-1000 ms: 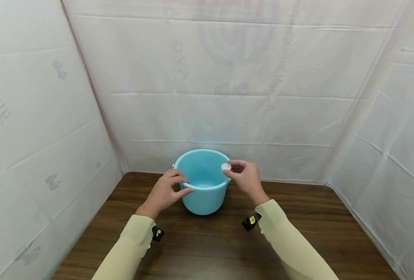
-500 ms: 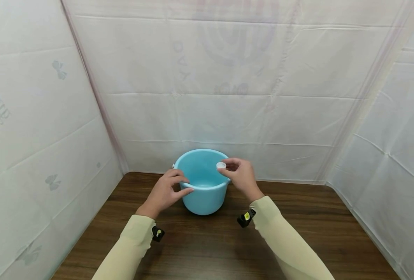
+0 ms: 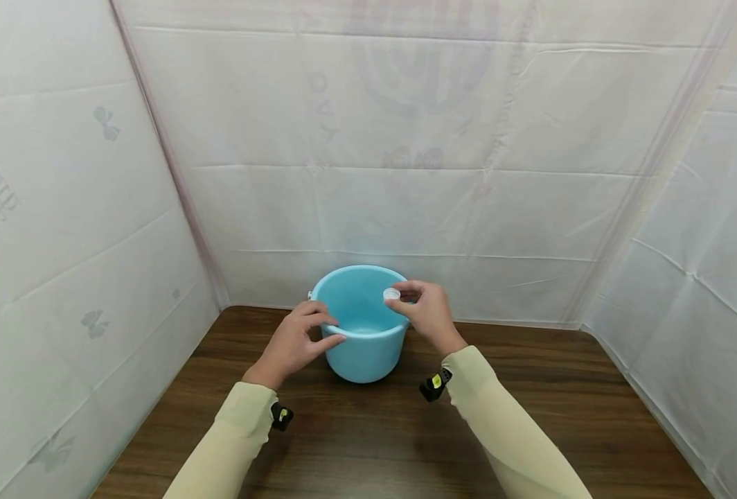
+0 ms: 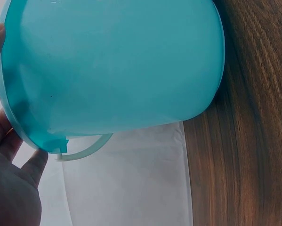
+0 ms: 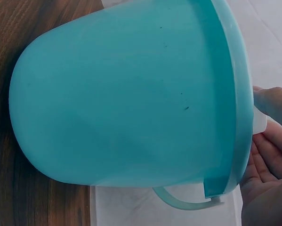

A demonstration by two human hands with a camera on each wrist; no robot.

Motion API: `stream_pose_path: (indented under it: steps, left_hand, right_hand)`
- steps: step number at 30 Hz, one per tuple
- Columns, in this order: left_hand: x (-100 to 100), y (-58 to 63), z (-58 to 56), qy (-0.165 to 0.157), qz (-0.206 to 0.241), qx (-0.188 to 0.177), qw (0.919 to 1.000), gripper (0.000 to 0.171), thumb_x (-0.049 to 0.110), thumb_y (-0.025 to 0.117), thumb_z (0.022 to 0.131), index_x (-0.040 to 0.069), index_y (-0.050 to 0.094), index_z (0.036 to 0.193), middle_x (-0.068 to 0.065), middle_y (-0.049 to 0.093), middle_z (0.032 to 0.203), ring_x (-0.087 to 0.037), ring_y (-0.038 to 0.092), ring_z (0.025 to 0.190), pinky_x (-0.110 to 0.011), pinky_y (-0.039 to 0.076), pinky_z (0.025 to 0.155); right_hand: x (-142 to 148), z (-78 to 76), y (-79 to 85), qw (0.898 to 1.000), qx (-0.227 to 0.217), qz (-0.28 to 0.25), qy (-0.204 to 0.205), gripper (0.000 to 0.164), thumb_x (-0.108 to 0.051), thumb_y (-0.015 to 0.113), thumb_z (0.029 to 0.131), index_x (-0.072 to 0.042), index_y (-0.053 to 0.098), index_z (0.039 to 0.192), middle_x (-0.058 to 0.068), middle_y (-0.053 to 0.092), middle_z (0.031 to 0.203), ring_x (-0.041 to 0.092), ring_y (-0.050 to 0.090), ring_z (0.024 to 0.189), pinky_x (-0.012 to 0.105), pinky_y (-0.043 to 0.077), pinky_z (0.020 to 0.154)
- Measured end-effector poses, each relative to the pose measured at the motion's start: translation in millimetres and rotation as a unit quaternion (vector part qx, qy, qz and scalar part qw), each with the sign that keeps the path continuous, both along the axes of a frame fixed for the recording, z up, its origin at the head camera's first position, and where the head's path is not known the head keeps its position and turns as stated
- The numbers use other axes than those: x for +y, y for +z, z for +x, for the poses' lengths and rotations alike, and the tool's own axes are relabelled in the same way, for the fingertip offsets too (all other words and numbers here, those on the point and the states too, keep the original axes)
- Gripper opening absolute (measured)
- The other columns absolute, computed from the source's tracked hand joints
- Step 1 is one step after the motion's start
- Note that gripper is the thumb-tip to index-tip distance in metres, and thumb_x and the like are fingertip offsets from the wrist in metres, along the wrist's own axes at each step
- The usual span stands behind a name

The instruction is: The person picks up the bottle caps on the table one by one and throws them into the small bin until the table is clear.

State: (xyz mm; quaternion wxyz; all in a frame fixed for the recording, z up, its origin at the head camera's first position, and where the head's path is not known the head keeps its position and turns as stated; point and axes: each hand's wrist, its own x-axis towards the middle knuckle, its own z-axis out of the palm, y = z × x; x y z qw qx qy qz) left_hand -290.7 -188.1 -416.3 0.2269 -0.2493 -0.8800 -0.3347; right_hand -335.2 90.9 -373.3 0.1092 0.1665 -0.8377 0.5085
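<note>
A light blue bucket (image 3: 363,357) stands upright on the table against the back sheet. My left hand (image 3: 290,344) grips its near-left rim, the fingers over the edge and the thumb along the outside; in the left wrist view that hand's fingers (image 4: 36,165) touch the rim. My right hand (image 3: 429,310) pinches a small white round cap (image 3: 391,294) between thumb and fingers, above the right side of the bucket's mouth. From the right wrist, part of the white cap (image 5: 259,120) shows just beyond the rim.
The dark wooden table (image 3: 362,443) spreads around the bucket. White sheets (image 3: 406,208) hang at the back and on both sides. A pale bucket handle (image 4: 91,148) hangs along the bucket's far side.
My right hand has shifted a little left with the white cap, from near the bucket's right rim to over its mouth. The left hand and bucket hold still.
</note>
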Motion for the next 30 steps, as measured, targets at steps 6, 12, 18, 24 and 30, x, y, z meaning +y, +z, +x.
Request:
stream_pose_path:
  steps: [6,12,18,24,30]
  left_hand:
    - [0.8,0.0,0.6,-0.001,-0.003,-0.003,1.0000,0.023,0.035,0.088,0.082,0.022,0.078,0.098,0.003,0.065,0.111,-0.018,0.057,0.113,-0.048,0.055,0.104]
    - [0.7,-0.6,0.2,0.000,-0.002,0.001,1.0000,0.022,0.034,0.088,0.082,0.022,0.078,0.097,0.004,0.065,0.110,-0.018,0.056,0.112,-0.048,0.054,0.104]
    - [0.5,-1.1,0.2,0.001,-0.006,0.002,1.0000,0.023,0.034,0.088,0.082,0.020,0.078,0.098,0.002,0.065,0.112,-0.019,0.057,0.114,-0.049,0.054,0.105]
    - [-2.2,-3.1,1.6,0.009,-0.020,0.005,0.9998,0.038,0.035,0.088,0.082,0.014,0.077,0.112,-0.006,0.065,0.126,-0.027,0.059,0.125,-0.052,0.052,0.108]
    - [-8.5,-5.0,4.1,0.007,-0.023,0.009,0.9997,0.061,0.036,0.087,0.084,0.013,0.065,0.136,-0.009,0.056,0.147,-0.032,0.048,0.144,-0.056,0.046,0.113]
  right_hand:
    - [3.1,-1.3,-0.5,1.000,-0.010,0.019,0.004,0.047,-0.028,0.083,0.088,-0.006,0.072,0.128,0.011,0.071,0.130,0.031,0.066,0.123,0.046,0.058,0.100]
    - [7.7,-1.8,-1.8,1.000,-0.013,0.016,0.003,0.046,-0.035,0.083,0.088,-0.013,0.073,0.127,0.008,0.070,0.132,0.030,0.064,0.125,0.049,0.055,0.104]
    - [14.1,-0.2,-6.4,1.000,-0.009,0.008,0.002,0.049,-0.039,0.081,0.090,-0.011,0.072,0.128,0.010,0.069,0.134,0.032,0.063,0.125,0.050,0.054,0.106]
    - [26.0,4.2,-8.3,1.000,-0.006,0.004,-0.010,0.057,-0.045,0.077,0.091,-0.008,0.068,0.133,0.011,0.064,0.140,0.039,0.057,0.132,0.057,0.049,0.109]
    - [44.1,10.7,-11.7,0.999,0.010,0.007,-0.029,0.054,-0.041,0.077,0.092,-0.012,0.066,0.137,0.010,0.061,0.145,0.036,0.056,0.134,0.054,0.049,0.110]
